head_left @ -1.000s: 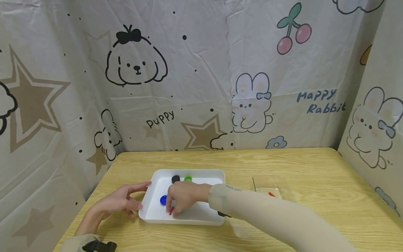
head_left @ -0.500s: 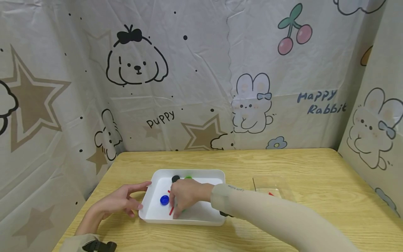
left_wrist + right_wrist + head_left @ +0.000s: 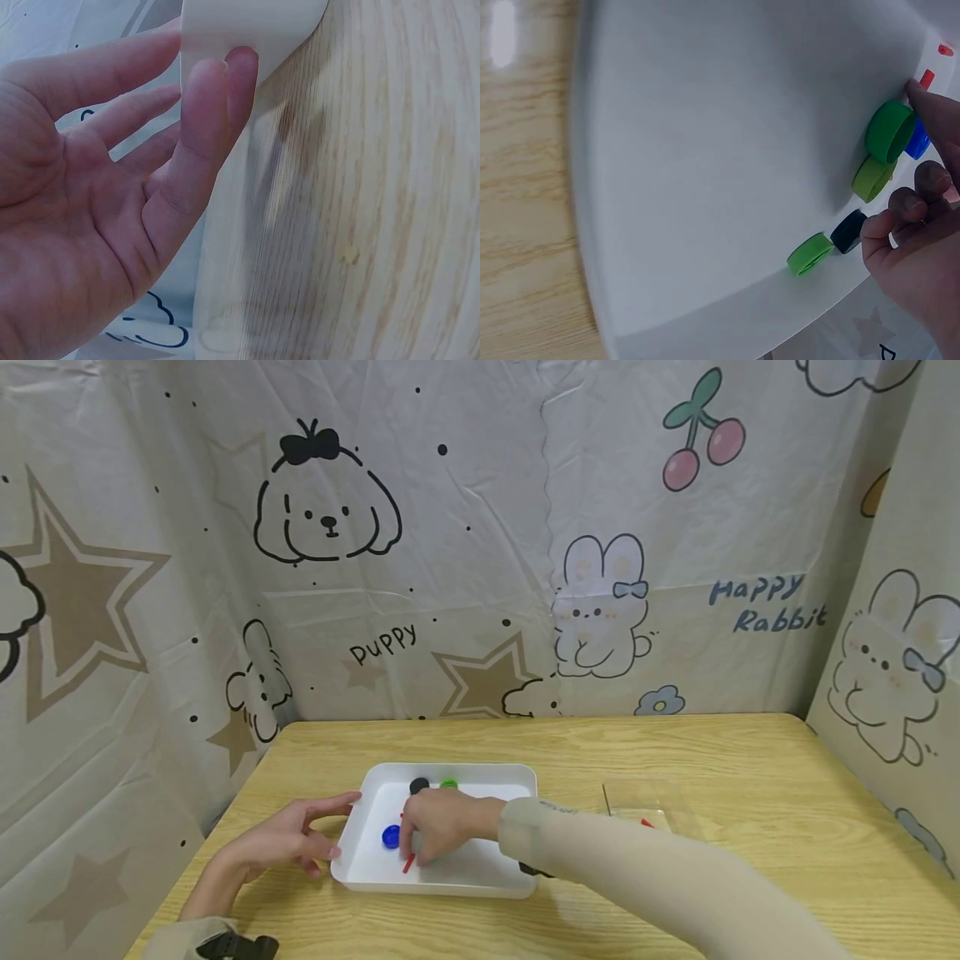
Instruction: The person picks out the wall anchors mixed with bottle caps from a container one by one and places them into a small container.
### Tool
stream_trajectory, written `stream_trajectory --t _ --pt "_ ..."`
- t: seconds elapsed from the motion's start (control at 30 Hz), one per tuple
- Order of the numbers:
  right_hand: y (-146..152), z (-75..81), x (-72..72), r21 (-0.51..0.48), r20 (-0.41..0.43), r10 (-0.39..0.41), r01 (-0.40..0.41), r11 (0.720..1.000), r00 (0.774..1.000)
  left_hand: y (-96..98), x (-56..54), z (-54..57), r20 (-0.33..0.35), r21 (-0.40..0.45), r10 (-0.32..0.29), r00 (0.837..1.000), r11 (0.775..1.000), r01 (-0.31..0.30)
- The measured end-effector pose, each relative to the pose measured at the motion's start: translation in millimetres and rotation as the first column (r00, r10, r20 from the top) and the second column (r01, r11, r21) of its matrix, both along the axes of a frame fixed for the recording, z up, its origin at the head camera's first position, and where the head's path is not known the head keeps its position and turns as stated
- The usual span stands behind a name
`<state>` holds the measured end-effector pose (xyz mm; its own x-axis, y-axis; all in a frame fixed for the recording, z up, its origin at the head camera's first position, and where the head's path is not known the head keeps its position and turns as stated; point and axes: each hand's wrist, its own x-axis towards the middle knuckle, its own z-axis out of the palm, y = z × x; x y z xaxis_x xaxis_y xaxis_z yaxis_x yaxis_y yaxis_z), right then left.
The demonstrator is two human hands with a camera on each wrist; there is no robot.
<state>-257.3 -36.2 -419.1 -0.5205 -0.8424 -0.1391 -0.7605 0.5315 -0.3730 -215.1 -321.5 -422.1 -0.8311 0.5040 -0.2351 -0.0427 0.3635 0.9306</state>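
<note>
My right hand point(image 3: 442, 822) reaches down into a white tray point(image 3: 480, 888) with fingers bent. In the right wrist view one fingertip point(image 3: 915, 91) lies right beside a red stick point(image 3: 928, 79) and a dark green bottle cap point(image 3: 883, 139); I cannot tell whether it pinches the stick. Near this hand are a blue cap point(image 3: 391, 837), a yellow-green cap point(image 3: 868, 181), a black cap point(image 3: 847, 231) and a light green cap point(image 3: 810, 255). Against the tray's left end, my left hand point(image 3: 281, 835) rests its spread, fairly straight fingers, thumb near the front corner.
Right of the tray stands a clear box point(image 3: 604, 797), partly behind the right sleeve, with a red stick point(image 3: 647, 822) in it. Another small red piece point(image 3: 946, 50) lies near the tray's wall. A printed curtain point(image 3: 480, 568) rises behind the wooden table point(image 3: 570, 743).
My right hand shifts slightly right, then back left, among the caps. The blue cap has moved slightly right, and a red tip now shows behind the hand. The left hand stays put.
</note>
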Motion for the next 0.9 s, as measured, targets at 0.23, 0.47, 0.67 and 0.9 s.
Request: stream_trajectory --t 0.23,0.47,0.67,0.9 --pt "0.1 -0.1 -1.6 -0.005 0.024 -0.006 0.007 1.000 1.000 0.0 -0.4 0.0 0.003 -0.003 0.004 1.000 1.000 -0.004" --pt "0.9 1.3 0.8 -0.001 0.005 -0.014 0.014 1.000 1.000 0.4 1.4 1.6 0.004 -0.013 0.006 1.000 1.000 -0.006" --pt "1.9 4.0 2.9 0.010 0.013 -0.011 0.011 1.000 1.000 -0.2 1.8 1.1 0.000 -0.028 0.008 1.000 1.000 -0.008" --pt "3.1 4.6 -0.3 -0.031 0.023 0.052 -0.051 0.998 0.998 -0.6 1.1 1.4 -0.005 -0.015 -0.010 1.000 1.000 0.010"
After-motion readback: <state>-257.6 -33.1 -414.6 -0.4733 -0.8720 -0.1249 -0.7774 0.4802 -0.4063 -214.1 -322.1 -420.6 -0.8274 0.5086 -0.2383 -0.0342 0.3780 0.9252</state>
